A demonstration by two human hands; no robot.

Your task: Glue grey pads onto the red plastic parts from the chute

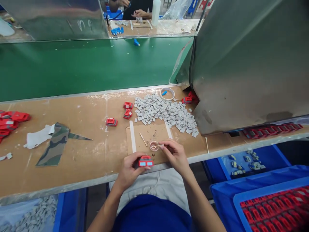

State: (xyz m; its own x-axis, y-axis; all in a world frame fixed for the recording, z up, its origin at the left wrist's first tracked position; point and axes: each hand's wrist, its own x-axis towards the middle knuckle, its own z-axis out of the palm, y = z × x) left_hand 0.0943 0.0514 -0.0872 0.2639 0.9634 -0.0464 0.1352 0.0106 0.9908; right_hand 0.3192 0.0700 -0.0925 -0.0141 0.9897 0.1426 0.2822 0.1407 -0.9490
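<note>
Between the thumb and fingers of my left hand (129, 169) is a red toy car body (145, 161) with two pale blue windows facing me. My right hand (175, 154) pinches a thin stick (158, 146), its tip inside a small round cup (154, 146) on the cardboard. Left of the cup lies another thin stick (143, 139). Just beyond is a large pile of small grey square pieces (166, 111). Three more red car bodies stand to the left of that pile, one of them apart from the others (111, 122).
A roll of tape (167, 93) lies behind the pile. A metal housing (241, 64) rises at right. Red parts (14, 120) and camouflage cloth (56, 145) lie at left. Blue bins (222, 193) stand below the table edge. Across the green belt (96, 67), another person's hands show.
</note>
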